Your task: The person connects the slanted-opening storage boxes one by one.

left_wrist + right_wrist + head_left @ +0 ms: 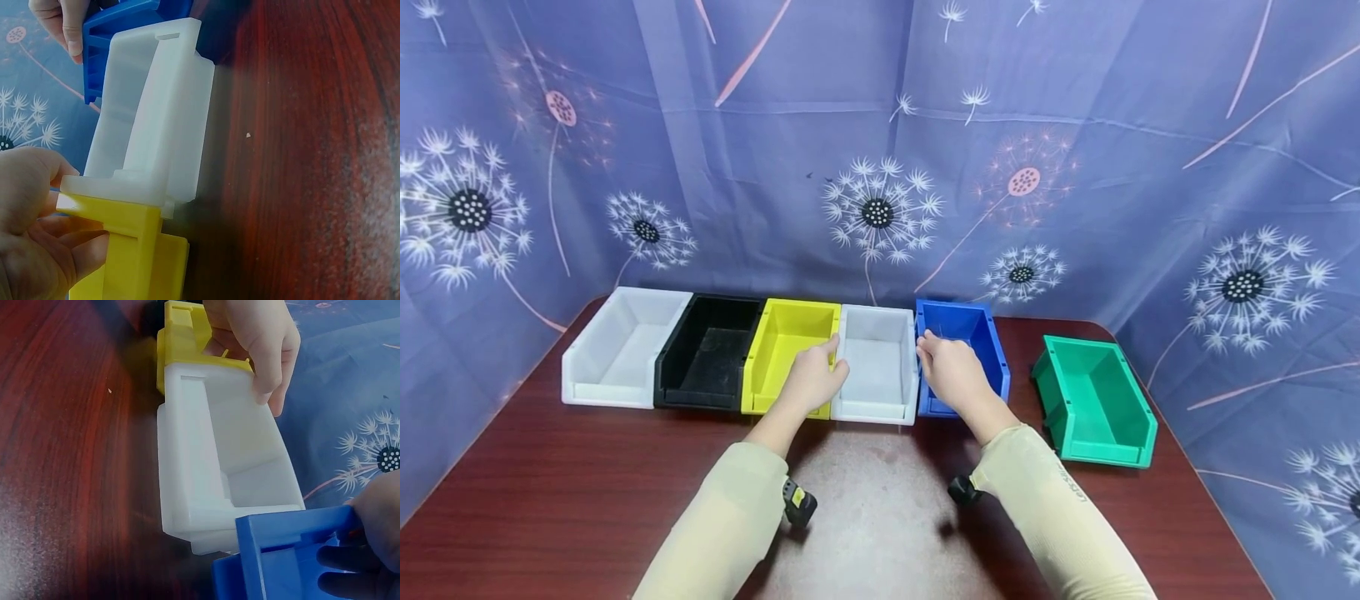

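A white bin point(876, 367) stands between a yellow bin point(782, 333) and a blue bin point(996, 354) on the table. At the wall where yellow meets white, my left hand point(812, 379) grips the rim, some fingers inside the yellow bin point(128, 250). My right hand point(953, 371) pinches the blue bin's left wall, its fingers partly inside the blue bin point(281, 534). The white bin point(187, 444) sits against the yellow one; a narrow gap shows between it and the blue one. Part of the yellow bin's right wall is hidden by my left hand.
A black bin point(711, 358) and another white bin point(625, 354) continue the row leftward. Apart on the right, a green bin point(1101, 400) stands at an angle. The dark red table point(550, 492) backs onto a blue dandelion-print curtain point(760, 183).
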The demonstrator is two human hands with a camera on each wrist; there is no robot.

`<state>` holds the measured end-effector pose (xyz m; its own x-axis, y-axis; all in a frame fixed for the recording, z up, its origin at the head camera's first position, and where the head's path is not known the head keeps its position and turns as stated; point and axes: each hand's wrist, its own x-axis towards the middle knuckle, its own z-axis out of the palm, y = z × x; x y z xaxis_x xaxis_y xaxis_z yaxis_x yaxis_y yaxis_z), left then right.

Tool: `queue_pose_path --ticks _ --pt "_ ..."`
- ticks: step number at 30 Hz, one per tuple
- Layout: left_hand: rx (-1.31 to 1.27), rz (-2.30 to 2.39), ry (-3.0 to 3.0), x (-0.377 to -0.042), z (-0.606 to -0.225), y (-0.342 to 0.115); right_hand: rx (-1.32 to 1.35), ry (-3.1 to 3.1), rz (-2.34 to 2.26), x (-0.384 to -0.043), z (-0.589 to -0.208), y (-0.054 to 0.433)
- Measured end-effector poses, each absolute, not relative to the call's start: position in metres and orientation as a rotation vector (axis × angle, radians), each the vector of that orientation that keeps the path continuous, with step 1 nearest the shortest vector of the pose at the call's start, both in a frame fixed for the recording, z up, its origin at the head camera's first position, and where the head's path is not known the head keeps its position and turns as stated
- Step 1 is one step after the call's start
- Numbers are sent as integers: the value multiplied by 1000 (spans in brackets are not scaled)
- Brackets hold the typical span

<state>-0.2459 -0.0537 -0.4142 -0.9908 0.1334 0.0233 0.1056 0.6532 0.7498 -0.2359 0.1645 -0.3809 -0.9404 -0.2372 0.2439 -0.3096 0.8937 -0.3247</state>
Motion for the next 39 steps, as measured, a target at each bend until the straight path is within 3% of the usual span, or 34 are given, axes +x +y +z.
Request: queue_pose_path --ticks 31,39 --pt "264 1298 2839 -254 -415 -48 526 -3124 392 -247 -362 165" --pt "220 1216 2885 -247 -416 -49 669 -3160 444 -246 -360 177"
